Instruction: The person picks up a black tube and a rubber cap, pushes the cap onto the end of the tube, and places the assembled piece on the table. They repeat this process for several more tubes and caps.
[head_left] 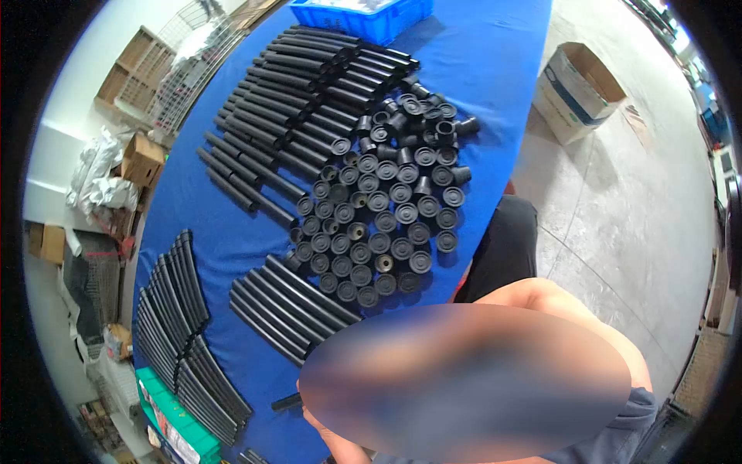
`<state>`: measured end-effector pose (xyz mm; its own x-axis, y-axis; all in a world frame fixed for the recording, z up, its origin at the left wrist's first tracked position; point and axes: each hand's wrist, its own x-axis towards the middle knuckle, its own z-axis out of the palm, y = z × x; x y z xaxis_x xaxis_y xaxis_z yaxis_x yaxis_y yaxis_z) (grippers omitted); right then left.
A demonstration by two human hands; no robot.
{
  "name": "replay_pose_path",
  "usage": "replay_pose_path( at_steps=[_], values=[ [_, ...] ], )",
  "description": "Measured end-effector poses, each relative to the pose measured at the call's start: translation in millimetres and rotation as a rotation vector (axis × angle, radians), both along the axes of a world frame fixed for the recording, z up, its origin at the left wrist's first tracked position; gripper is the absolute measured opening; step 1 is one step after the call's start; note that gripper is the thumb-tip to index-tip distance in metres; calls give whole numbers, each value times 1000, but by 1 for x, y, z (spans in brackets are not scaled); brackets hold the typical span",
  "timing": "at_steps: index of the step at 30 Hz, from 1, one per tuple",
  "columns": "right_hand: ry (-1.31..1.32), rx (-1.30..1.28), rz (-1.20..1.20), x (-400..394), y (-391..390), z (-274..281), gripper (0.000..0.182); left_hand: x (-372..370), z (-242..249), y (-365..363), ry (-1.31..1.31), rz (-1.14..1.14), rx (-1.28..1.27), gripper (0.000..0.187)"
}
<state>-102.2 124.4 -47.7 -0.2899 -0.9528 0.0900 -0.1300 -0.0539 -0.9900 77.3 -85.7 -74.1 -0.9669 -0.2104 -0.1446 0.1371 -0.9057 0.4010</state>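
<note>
A large blurred oval covers the lower middle of the head view and hides most of both hands. At its left edge a sliver of my left hand [312, 418] shows, with the forearm below it. Right beside that skin, a short end of a black tube [286, 403] sticks out; whether the fingers grip it is hidden. A bent bare arm [533, 294] runs along the oval's upper right, but its hand is covered. Just above lies a row of black tubes [282, 305] on the blue cloth [232, 232]. Many round black caps [377, 201] are spread beyond them.
More black tubes [290, 85] lie in rows at the far end, and curved ones [174, 294] at the left. A blue crate [386, 23] and a green bin [174, 417] stand at the table's edges. A cardboard box [568, 97] is on the floor, near a dark trouser leg [510, 240].
</note>
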Motion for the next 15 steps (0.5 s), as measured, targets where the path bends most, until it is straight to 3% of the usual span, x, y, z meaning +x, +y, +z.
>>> replay_pose_path(
  at_steps=[3, 6, 9, 10, 13, 14, 15],
  values=[
    [305, -97, -162, 10, 0, -7, 32, -2, 4, 2, -44, 1, -22, 35],
    [388, -97, -156, 11, -3, -8, 32, 1, 0, -2, -17, -7, 25, 36],
    [-401, 207, 159, -6, -1, 12, 27, 0, 0, 0, 15, -26, 12, 36],
    [-518, 287, 193, -13, -1, 17, 26, 0, 1, 0, -1, -20, 1, 36],
    [131, -69, -70, 2, -3, -1, 30, -1, 1, -1, -40, -5, -16, 37],
    [282, -72, -120, 10, 0, -5, 33, 0, 0, -2, -50, 5, -7, 37],
    [209, -65, -82, 9, 0, -6, 33, 2, -1, -2, -62, 16, 2, 38]
  ],
)
